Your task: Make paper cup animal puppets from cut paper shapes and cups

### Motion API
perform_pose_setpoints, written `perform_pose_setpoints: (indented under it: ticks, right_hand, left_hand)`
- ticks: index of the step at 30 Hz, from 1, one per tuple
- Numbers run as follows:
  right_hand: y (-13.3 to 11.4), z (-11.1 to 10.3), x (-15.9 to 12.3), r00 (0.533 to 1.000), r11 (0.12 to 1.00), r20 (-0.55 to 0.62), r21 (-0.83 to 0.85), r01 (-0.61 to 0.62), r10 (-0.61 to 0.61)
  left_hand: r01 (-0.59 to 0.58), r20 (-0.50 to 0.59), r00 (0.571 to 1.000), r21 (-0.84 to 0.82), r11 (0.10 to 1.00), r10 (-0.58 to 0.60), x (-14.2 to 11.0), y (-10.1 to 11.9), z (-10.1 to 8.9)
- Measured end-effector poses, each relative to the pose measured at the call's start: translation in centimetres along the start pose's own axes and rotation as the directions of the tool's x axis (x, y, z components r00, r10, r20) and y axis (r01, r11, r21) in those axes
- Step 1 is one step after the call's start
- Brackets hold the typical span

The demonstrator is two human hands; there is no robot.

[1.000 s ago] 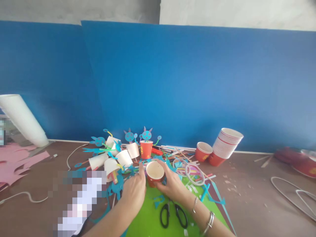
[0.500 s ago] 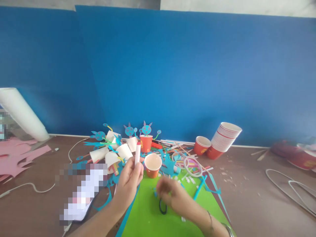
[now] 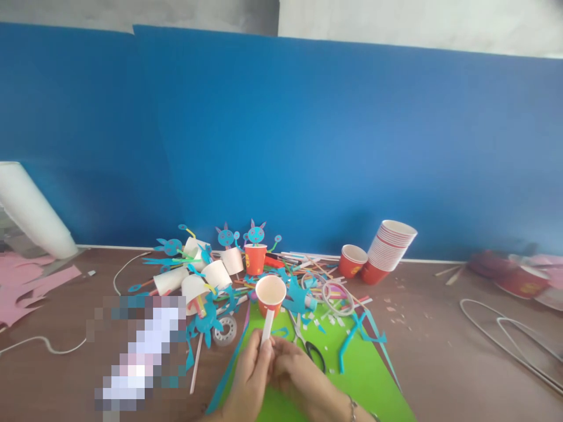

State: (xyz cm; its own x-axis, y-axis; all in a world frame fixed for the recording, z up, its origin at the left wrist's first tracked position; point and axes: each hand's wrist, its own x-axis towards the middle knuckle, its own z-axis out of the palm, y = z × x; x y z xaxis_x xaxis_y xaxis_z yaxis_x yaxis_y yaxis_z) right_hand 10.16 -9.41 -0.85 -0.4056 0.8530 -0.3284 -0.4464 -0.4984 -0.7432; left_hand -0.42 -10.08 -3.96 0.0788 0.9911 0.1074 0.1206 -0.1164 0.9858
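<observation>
Upright between the thumb and fingers of my left hand [image 3: 250,372] is a white marker [image 3: 267,327]. My right hand [image 3: 303,380] is closed against the left one at the marker's lower end; what its fingers hold is hidden. Just beyond the marker's tip stands a red paper cup [image 3: 270,293] with a white inside. Scissors [image 3: 315,354] with black handles lie right of the hands on a green sheet [image 3: 356,390]. A bent blue straw [image 3: 347,346] and small paper scraps rest on that sheet too.
A red cup with a blue paper animal face [image 3: 255,234] stands behind. White cups [image 3: 217,274] lie tipped at left near a tape roll [image 3: 224,332]. Stacked cups [image 3: 389,252] lean at back right before a blue partition [image 3: 281,140]. A pixelated phone-like object [image 3: 145,357] lies left.
My left hand has lowered the marker toward the green sheet. My right hand has moved left to meet it, uncovering the scissors. The view has tilted slightly upward.
</observation>
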Motion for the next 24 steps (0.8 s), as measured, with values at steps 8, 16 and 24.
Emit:
perform_pose_setpoints:
  ticks: [8,16,24]
  right_hand:
    - [-0.2,-1.0,-0.9,0.989,0.968,-0.001,-0.206,0.146,-0.149]
    - [-2.0,-1.8,-1.2,0.941,0.834,-0.164,-0.524,0.171,-0.296]
    - [-2.1,-2.5,-0.7,0.902,0.760,-0.084,-0.575,0.302,-0.422]
  left_hand:
    - [0.066,0.176,0.983,-0.084,0.994,-0.051,0.3,1.2,-0.4]
    - [-0.029,0.350,0.937,0.035,0.999,0.015,1.4,1.5,-0.7]
    - [-0.123,0.413,0.909,0.129,0.984,0.060,2.4,2.7,-1.4]
